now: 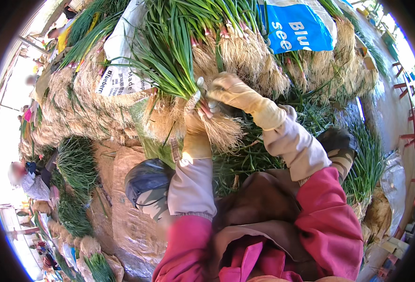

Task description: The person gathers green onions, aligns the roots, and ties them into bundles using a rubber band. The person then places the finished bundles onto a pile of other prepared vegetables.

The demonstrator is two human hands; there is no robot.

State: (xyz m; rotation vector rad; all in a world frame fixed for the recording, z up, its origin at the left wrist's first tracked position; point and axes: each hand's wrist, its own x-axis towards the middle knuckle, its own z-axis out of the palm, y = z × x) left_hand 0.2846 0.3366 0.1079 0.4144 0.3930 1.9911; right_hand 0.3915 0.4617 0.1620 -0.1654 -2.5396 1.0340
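My left hand (194, 123), in a yellowish glove, is closed around a bunch of onion-like plants (179, 67). The long green leaves fan up and to the left, while reddish stem bases and pale roots (223, 132) hang below the fist. Just to the right of the stems is my right hand (227, 87), gloved too and blurred, with its fingers curled. Whether anything is between those fingers, I cannot tell. Beyond both hands lie more bunches with thick pale roots (244, 49), and loose leaves (249, 160) cover the ground between my boots.
A white printed sack (123, 46) and a blue-and-white sack (299, 26) lie over the heaped plants. My boots (147, 179) flank the loose leaves. Brown sheeting (133, 204) spreads at left, near upright bunches (75, 169). Another person (34, 183) sits far left; red frames (410, 116) stand right.
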